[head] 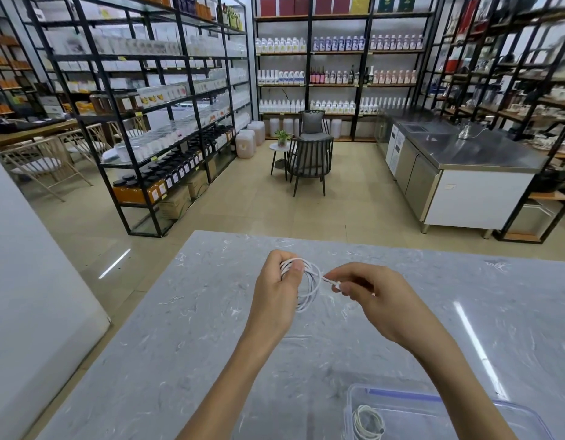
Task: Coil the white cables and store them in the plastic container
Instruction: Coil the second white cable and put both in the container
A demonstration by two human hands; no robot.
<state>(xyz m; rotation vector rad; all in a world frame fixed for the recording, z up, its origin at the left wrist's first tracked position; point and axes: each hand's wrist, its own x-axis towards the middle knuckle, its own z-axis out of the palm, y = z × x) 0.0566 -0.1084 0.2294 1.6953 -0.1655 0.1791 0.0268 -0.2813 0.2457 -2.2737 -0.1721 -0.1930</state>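
Above the grey marble table (pixel 179 344), my left hand (pixel 278 290) grips a white cable (pixel 311 290) wound into several loops, thumb pressed on the top of the coil. My right hand (pixel 370 300) pinches the cable's free end with its plug, just right of the loops. A clear plastic container (pixel 433 404) with a blue rim stands at the near right of the table, partly hidden by my right forearm. Inside it lies another coiled white cable (pixel 368 422).
The table's far edge runs across the view behind my hands. Beyond it are tiled floor, black shelving racks (pixel 154 122) full of bottles and jars, a dark chair (pixel 309 163) with a small round table, and a steel counter (pixel 459 166) at the right.
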